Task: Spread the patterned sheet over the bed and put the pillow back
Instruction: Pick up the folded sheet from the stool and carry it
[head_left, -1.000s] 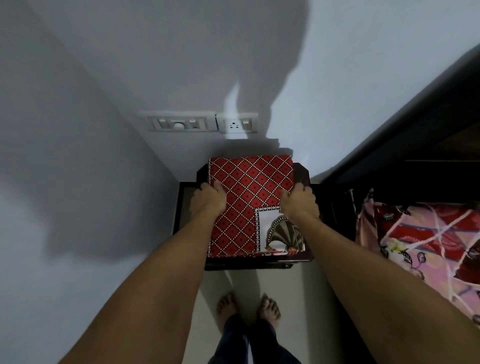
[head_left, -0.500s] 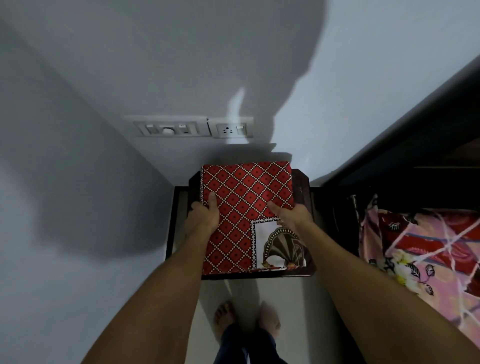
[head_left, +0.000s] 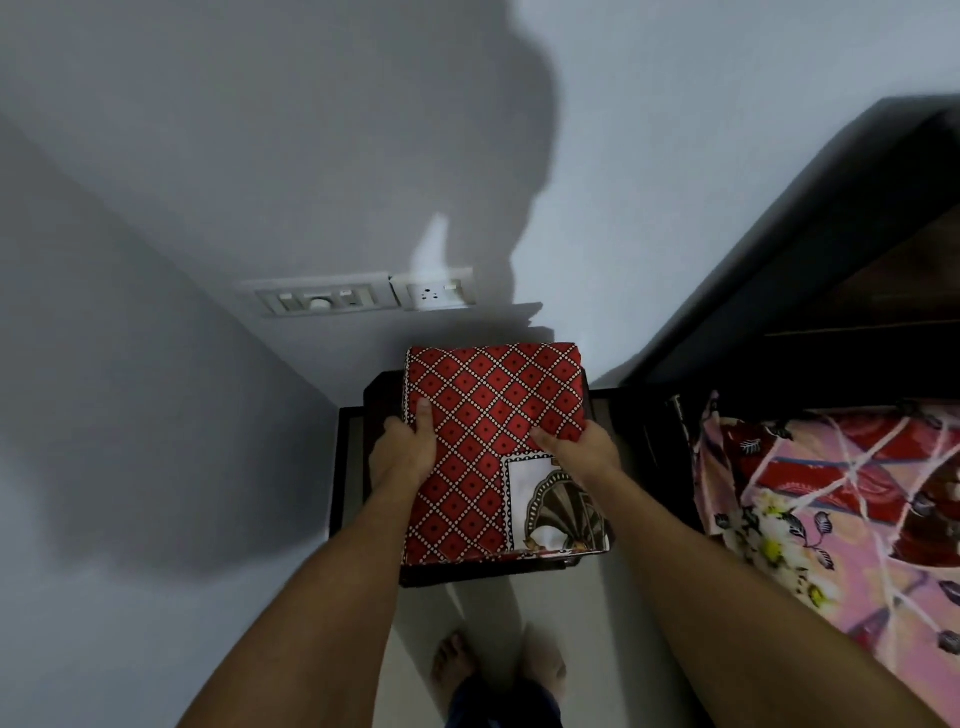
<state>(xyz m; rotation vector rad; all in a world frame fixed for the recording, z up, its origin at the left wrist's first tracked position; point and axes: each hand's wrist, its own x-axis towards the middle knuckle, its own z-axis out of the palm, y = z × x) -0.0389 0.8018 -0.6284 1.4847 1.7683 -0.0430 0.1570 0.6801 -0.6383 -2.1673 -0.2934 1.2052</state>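
Observation:
A folded red sheet (head_left: 488, 415) with a white diamond pattern and a white corner panel lies over a dark stool (head_left: 467, 569) in the room's corner. My left hand (head_left: 402, 452) grips its left edge, thumb on top. My right hand (head_left: 582, 449) grips its right side, thumb on top and fingers hidden beneath. The bed (head_left: 841, 499), covered in pink and red floral cloth, lies at the right. No pillow is in view.
A switch panel and socket (head_left: 363, 296) sit on the wall just above the stool. A dark headboard (head_left: 810, 249) rises at the right. Walls close in at left and front. My bare feet (head_left: 498, 670) stand on the pale floor below the stool.
Both hands have closed tighter round the folded sheet's sides, and its far edge has come up a little off the stool toward me.

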